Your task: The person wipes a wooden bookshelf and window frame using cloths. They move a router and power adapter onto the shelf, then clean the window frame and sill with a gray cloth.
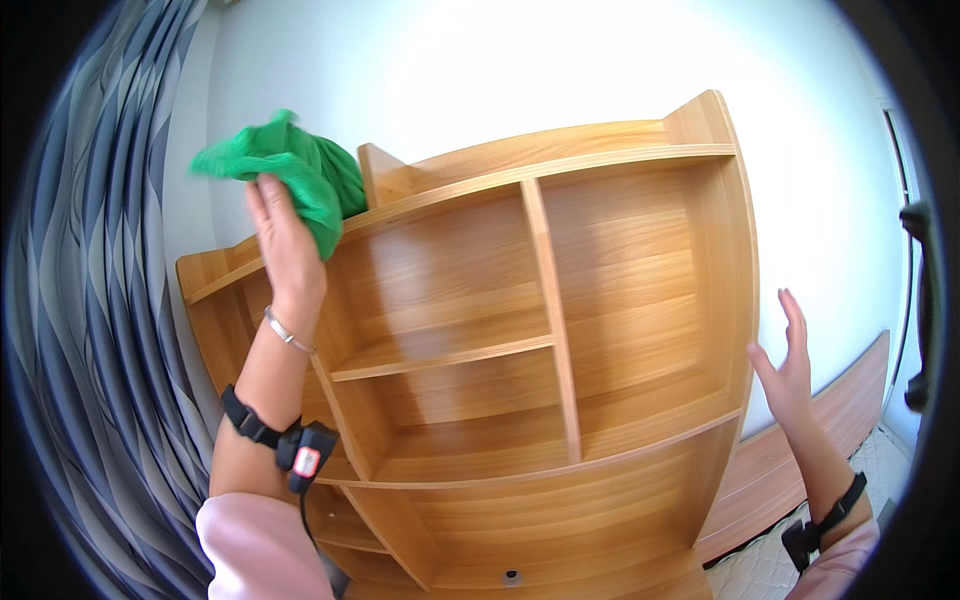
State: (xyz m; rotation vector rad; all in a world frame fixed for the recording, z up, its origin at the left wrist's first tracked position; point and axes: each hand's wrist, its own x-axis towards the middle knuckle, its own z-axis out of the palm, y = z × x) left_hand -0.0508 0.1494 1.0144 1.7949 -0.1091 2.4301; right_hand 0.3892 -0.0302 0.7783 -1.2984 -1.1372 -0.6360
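Note:
My left hand [289, 244] is raised at the upper left and grips a bunched green cloth [311, 176]. The cloth is slightly blurred and hangs over the top edge of a wooden shelf unit [559, 300]. It hides part of the top ledge beside a small upright divider [382, 176]. Whether the cloth touches the wood is unclear. Off to the right, my right hand [787, 375] holds nothing, its thumb and fingers apart. The thumb tip appears at the outer edge of the unit's right side panel [741, 285]; contact cannot be made out.
Grey and blue patterned curtains [97, 300] hang along the left. A white wall [525, 67] rises behind the unit. At the lower right are a wooden headboard [795, 465] and a pale mattress [757, 570]. A desk surface [637, 581] lies below the shelves.

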